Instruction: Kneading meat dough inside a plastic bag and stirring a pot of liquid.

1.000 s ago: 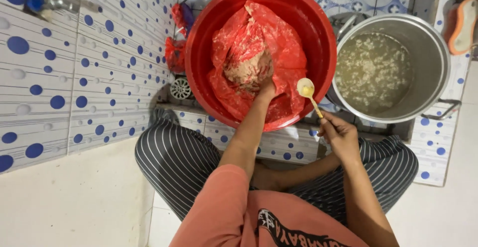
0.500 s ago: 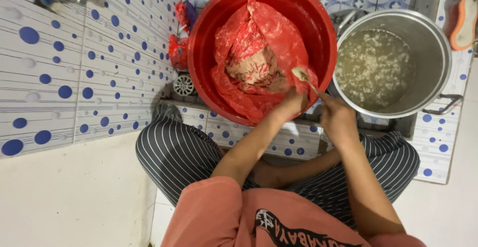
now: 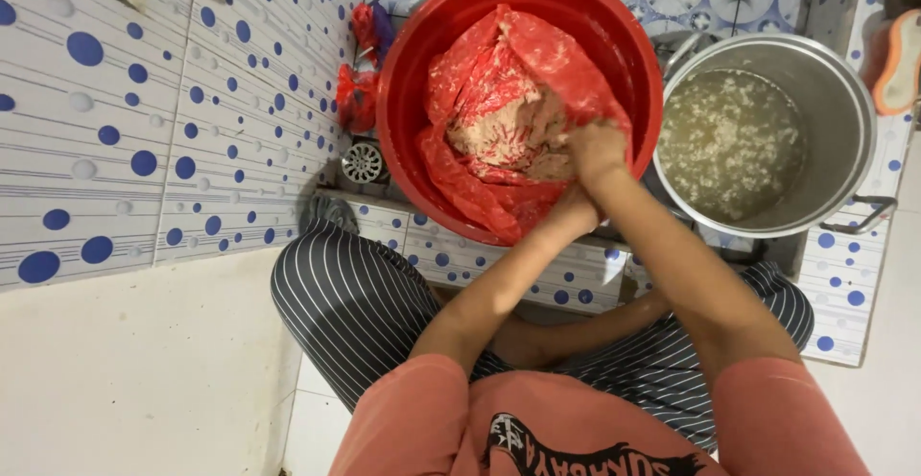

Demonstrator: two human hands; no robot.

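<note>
1. Both hands have come together over the red basin (image 3: 403,121). A second ago they were apart: the left in the bag, the right held back near the lap with a small pale spoon pinched in it.

2. Half a second ago the spoon was already up at the rim of the basin; now I cannot see it at all. It may be under the right hand or down in the mash, I can't tell which.

3. The right hand (image 3: 595,150) now lies knuckles-up on the far right edge of the red plastic bag (image 3: 489,73), fingers curled down into the pale, crumbly mash (image 3: 508,130). Whether it has closed on anything is hidden from here.

4. The left hand (image 3: 568,215) has drawn back from the middle of the mash to the near rim, tucked just beneath the right wrist. It looks bunched against the bag's near fold, but its fingers are covered, so how far it is closed I can't say.

5. The mash sits where it was, heaped in the open bag that lines the basin, on the tiled floor by the wall.

6. The steel pot (image 3: 835,102) of cloudy liquid stands untouched just to the right of the basin.

7. My reading: the spooning has given way to working the mash with both hands.
</note>
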